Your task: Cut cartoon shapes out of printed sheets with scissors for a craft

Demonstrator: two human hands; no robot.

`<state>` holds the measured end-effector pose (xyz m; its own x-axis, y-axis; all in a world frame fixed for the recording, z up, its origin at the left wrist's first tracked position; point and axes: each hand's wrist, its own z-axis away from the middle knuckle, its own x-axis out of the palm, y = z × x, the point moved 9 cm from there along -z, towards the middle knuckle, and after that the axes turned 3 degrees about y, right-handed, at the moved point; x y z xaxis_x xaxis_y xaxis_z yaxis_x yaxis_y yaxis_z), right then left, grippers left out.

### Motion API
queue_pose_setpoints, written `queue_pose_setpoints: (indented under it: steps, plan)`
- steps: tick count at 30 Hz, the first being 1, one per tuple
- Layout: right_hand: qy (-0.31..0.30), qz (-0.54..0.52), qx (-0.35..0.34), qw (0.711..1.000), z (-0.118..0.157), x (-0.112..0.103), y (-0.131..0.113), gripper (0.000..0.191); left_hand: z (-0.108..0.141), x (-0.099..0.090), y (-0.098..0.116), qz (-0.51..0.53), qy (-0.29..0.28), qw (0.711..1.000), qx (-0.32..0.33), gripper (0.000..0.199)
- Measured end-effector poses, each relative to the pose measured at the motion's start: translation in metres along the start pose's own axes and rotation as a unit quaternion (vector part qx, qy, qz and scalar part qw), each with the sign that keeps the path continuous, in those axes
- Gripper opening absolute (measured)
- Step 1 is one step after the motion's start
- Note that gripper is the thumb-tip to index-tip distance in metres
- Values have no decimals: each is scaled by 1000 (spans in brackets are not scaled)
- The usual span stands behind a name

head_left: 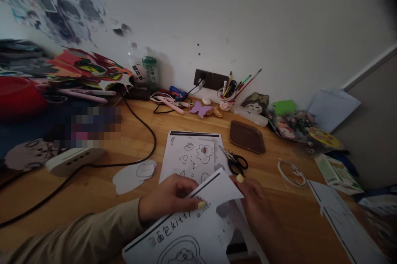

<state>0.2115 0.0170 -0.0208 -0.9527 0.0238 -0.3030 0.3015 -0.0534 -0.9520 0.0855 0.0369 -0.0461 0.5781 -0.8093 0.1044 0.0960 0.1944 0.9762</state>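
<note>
A white printed sheet (182, 227) with black lettering and a line drawing is held up near the front edge of the view, with pieces cut out of its right side. My left hand (170, 198) pinches its upper edge between thumb and fingers. At the sheet's right corner, my right hand (256, 210) grips the paper, its thumb on top. Behind the hands lies another printed sheet (178, 154) with small cartoon drawings. Black-handled scissors (237, 162) rest at that sheet's right side, blades partly apart. Cut paper shapes (128, 179) lie to the left.
A brown tray (247, 136) and a coiled white cable (291, 173) lie to the right. A black cord (151, 132) crosses the left side near a white power strip (74, 160). Bottles (150, 70), a pen holder (227, 103) and a purple butterfly (200, 109) stand or lie along the wall.
</note>
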Motion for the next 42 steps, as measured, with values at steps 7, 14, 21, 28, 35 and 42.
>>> queue_pose_setpoints:
  steps: [7,14,21,28,35,42]
  plan:
    - [-89,-163,39,982,0,9,6,48,2,-12,-2,61,46,996,-42,29]
    - [-49,-219,63,972,-1,-20,2,63,3,-31,5,88,97,991,-21,26]
    - [-19,-193,67,979,2,-36,-2,52,1,-35,3,106,128,985,-40,27]
    - [33,-184,79,979,-1,-43,4,42,-2,-44,-7,117,155,979,-64,27]
    - [66,-166,89,980,3,-50,1,35,-8,-60,-8,129,176,974,-63,28]
    - [51,-203,100,973,5,-49,4,35,-11,-63,-15,137,165,975,-53,24]
